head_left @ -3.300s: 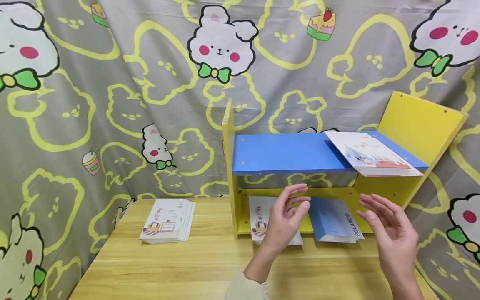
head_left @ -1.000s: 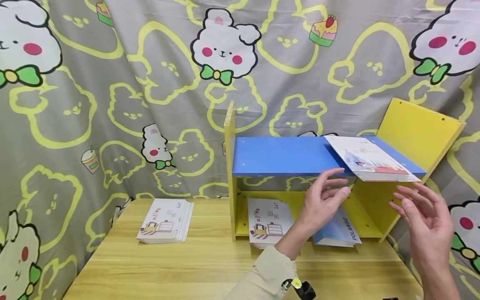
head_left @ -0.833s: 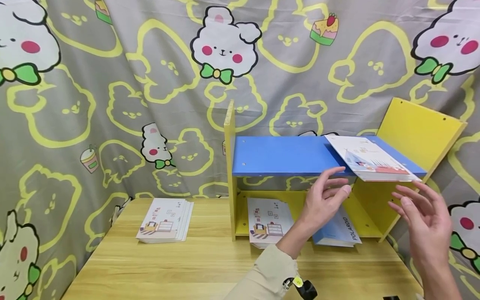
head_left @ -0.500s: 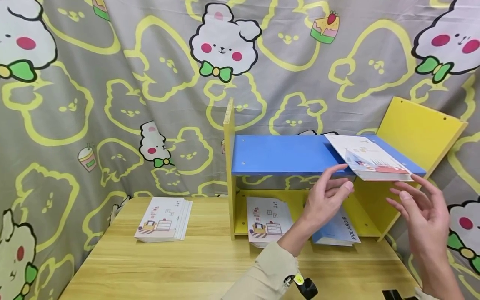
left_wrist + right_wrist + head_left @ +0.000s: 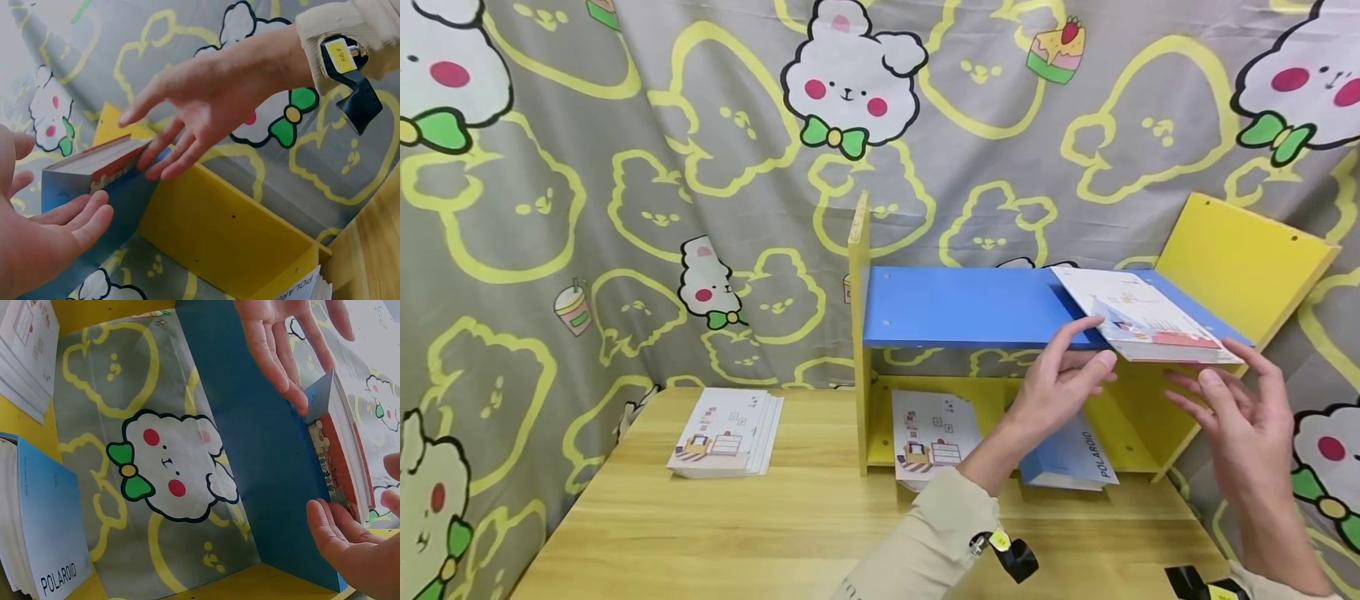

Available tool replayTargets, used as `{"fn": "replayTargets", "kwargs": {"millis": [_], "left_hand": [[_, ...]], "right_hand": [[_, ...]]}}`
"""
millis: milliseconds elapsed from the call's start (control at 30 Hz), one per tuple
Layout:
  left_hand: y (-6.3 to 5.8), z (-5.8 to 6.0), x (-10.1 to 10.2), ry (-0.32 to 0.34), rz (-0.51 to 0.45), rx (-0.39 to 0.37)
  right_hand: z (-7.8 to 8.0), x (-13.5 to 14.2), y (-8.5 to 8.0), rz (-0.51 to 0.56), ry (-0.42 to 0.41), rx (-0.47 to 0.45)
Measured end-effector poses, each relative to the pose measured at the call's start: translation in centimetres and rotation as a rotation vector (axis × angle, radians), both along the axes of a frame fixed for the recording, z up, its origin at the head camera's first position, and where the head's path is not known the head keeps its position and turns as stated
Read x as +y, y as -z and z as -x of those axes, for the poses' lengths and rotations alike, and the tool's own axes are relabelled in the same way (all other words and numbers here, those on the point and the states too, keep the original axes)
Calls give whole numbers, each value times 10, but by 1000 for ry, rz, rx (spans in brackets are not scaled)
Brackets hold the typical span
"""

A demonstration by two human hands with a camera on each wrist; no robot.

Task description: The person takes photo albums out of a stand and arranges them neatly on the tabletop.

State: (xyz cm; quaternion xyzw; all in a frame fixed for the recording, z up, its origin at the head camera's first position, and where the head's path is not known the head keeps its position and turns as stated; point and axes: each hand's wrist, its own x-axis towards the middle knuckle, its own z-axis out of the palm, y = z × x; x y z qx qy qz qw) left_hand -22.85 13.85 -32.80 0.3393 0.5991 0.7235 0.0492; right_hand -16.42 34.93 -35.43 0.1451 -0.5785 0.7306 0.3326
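An illustrated book [image 5: 1150, 321], apparently with another under it, lies on the blue shelf board [image 5: 962, 304] and overhangs its front edge. My left hand [image 5: 1060, 387] is at the book's left front corner, its index fingertip touching or nearly touching the cover. On the other side, my right hand [image 5: 1251, 425] has its fingertips at the right front corner. Both hands have loosely spread fingers, and neither grips the book. The right wrist view shows the book's red cover and page edges [image 5: 347, 456] between the hands. The left wrist view shows the right fingers beside it.
Yellow side panels [image 5: 1247, 267] flank the shelf. On its lower board sit a stack of white illustrated books [image 5: 936, 433] and a blue POLAROID book [image 5: 1067, 454], partly behind my left arm. Another white stack [image 5: 722, 433] lies left on the wooden table [image 5: 700, 533]. A patterned curtain hangs behind.
Both hands have moved rightward and up from in front of the lower shelf to the overhanging book. Lately they have closed in slightly from either side. The book has not visibly shifted.
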Motion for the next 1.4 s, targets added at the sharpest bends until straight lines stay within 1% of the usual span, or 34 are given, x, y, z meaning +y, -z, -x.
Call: {"fn": "replayTargets", "kwargs": {"millis": [100, 267, 367, 500, 633, 900, 1067, 1233, 1400], "left_hand": [[-4, 0, 4, -27, 40, 0], [-7, 1, 9, -77, 77, 2], [-7, 1, 11, -90, 87, -1], [-7, 0, 13, -83, 83, -10], [-7, -1, 15, -76, 60, -35], [-6, -2, 20, -52, 11, -77], [-4, 3, 18, -48, -22, -108], [-6, 5, 19, -52, -16, -140], [-11, 7, 23, -59, -4, -181]], "right_hand": [[0, 2, -3, -13, 3, -8], [4, 7, -8, -20, -63, -17], [7, 8, -8, -4, -95, -35], [10, 7, -9, -7, -109, -63], [13, 5, -12, -11, -128, -68], [12, 8, -17, -9, -133, -65], [15, 5, -15, -24, -142, -86], [16, 4, -15, -30, -111, -122], [18, 3, -20, -18, -69, -161]]}}
